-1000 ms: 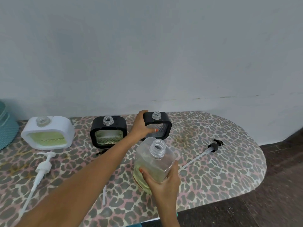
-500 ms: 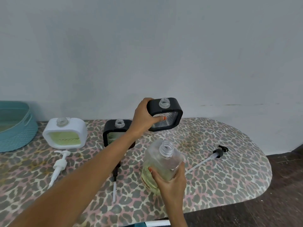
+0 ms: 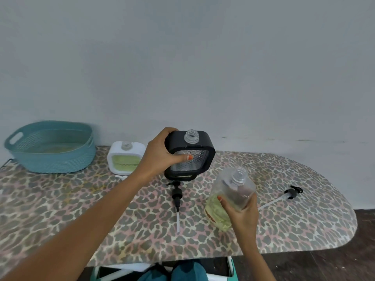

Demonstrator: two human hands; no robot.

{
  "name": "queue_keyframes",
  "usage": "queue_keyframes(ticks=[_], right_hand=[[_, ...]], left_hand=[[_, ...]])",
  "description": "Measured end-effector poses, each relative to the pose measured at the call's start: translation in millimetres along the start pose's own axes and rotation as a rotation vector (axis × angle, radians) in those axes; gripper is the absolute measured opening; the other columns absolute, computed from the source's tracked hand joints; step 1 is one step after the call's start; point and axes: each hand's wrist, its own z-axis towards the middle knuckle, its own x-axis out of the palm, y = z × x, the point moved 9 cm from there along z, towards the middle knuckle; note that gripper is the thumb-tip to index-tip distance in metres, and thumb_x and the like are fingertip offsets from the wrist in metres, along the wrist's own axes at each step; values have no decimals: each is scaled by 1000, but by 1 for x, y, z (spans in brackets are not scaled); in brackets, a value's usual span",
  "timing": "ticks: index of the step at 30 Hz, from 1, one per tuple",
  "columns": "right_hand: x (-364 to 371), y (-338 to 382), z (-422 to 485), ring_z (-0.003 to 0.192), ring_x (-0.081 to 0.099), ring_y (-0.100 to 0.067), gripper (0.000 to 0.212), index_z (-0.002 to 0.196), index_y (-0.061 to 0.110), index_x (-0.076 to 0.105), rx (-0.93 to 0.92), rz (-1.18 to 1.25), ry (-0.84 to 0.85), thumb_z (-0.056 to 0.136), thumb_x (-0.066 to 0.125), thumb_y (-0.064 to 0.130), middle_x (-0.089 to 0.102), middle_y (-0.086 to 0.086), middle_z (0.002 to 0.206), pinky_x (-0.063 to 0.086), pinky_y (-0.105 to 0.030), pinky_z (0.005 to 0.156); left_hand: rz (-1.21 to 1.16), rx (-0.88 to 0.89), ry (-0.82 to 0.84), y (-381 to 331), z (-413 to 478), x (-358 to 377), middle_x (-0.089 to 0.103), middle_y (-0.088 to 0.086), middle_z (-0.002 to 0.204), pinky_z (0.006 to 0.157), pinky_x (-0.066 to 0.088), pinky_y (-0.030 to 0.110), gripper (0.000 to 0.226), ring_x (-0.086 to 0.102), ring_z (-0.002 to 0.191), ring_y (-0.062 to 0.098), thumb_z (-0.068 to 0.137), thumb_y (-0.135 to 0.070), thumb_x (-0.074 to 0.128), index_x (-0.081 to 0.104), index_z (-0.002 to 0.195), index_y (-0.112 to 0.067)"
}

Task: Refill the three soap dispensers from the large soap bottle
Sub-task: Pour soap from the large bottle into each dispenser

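Observation:
My left hand [image 3: 160, 154] grips a black square soap dispenser [image 3: 190, 154] by its left side and holds it in the air, neck open, its clear window showing no soap. Behind and below it the second black dispenser [image 3: 180, 177] is almost hidden on the table. A white dispenser [image 3: 125, 158] with green soap stands at the back. My right hand [image 3: 241, 212] holds the large clear soap bottle [image 3: 229, 196], uncapped and tilted, with green soap in its lower part.
A teal basket [image 3: 50, 147] stands at the back left of the leopard-print table [image 3: 81, 209]. A black pump [image 3: 176, 196] lies mid-table, another black pump [image 3: 288, 194] lies to the right. A white pump [image 3: 121, 177] peeks out by my left forearm.
My left hand has lifted the black dispenser off the table and brought it up and nearer. The large bottle stays in my right hand. The view has swung left, bringing the basket in.

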Motion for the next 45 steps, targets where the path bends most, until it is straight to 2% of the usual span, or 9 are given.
queue_keyframes(ticks=[2,5,9,14,17,20,24,32,45], right_hand=[[-1,3,2,96,57,-3,63,101,40,46,-10,-15,-9,52,84,47,57,15,104,49,-29,82],[5,14,5,92,57,-9,70,103,27,48,-57,-83,15,49,80,58,58,11,99,50,-29,79],[14,41,8,79,51,-14,59,95,13,46,-167,-237,48,54,81,36,52,11,85,41,-7,65],[21,86,7,78,54,-15,59,98,10,49,-352,-364,125,55,83,30,58,-1,93,41,-5,64],[29,110,4,84,58,-19,65,108,2,53,-467,-496,188,57,84,29,63,-6,101,41,-13,66],[36,124,-1,88,61,-24,72,113,2,54,-559,-611,208,57,83,35,65,-10,106,44,-28,70],[47,147,-15,72,66,-27,71,110,11,49,-782,-713,230,61,68,59,69,-11,92,46,-25,59],[61,159,-22,65,68,-26,53,103,12,52,-1067,-873,240,70,53,53,71,-10,85,49,-25,55],[67,152,-21,73,69,-26,51,105,13,50,-1193,-1022,287,75,48,55,72,-7,89,52,-29,60]], left_hand=[[22,-20,4,8,-13,-11,60,-12,97,81,49,21,59,60,93,9,60,-22,84,48,106,-26],[44,-53,18,23,-31,-22,62,-7,101,84,51,27,60,61,95,11,58,-23,85,50,107,-25],[-25,-90,27,41,-54,-30,63,-6,102,87,52,30,60,62,97,11,58,-21,85,51,107,-24],[-37,-108,32,55,-75,-38,63,-8,99,84,52,29,59,62,94,10,54,-36,82,52,103,-24],[-42,-100,31,55,-84,-43,62,-12,96,79,50,21,60,60,92,3,48,-47,75,51,99,-28],[-43,-79,40,55,-90,-45,64,-12,95,75,51,16,66,61,89,-1,49,-56,81,53,100,-26],[-9,-50,65,55,-96,-45,65,-12,93,75,52,16,56,63,83,0,50,-49,81,54,97,-31],[29,-13,115,49,-105,-41,59,-23,89,69,41,-1,49,56,82,-18,59,-27,85,51,94,-37],[105,-25,243,47,-102,-30,57,-27,86,70,44,3,48,54,82,-18,59,-35,84,49,90,-45]])
